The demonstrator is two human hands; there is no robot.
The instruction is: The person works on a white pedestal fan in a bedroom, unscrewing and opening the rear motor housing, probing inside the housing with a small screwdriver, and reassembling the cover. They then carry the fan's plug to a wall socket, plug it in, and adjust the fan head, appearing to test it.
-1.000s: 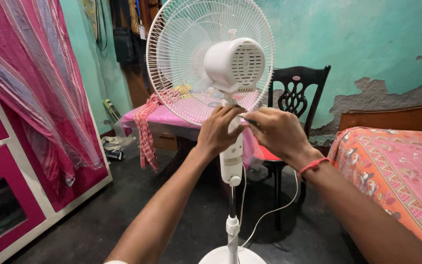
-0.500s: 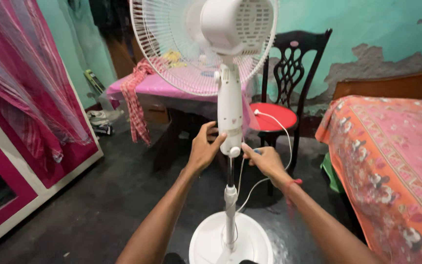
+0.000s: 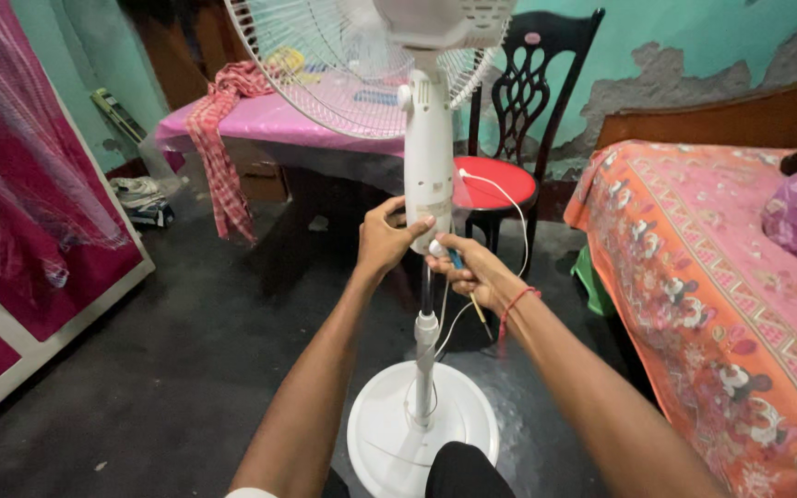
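A white pedestal fan (image 3: 428,138) stands before me on a round white base (image 3: 389,443). My left hand (image 3: 387,238) wraps around the lower end of the fan's white column. Just below it, my right hand (image 3: 474,269) is closed on a thin blue-handled tool (image 3: 457,263) at the joint where the column meets the metal pole (image 3: 425,355). A red thread band circles my right wrist. The fan's white cord (image 3: 520,221) loops down to the right of the pole. The fan grille (image 3: 325,65) is cut off at the top.
A dark carved chair with a red seat (image 3: 502,180) stands behind the fan. A table with a pink cloth (image 3: 269,120) sits at the back left. A bed with an orange patterned sheet (image 3: 721,277) fills the right. A pink cabinet (image 3: 11,304) lines the left.
My view has tilted down and both hands have slid from high on the fan's column to its lower end above the pole. The base now shows fully.
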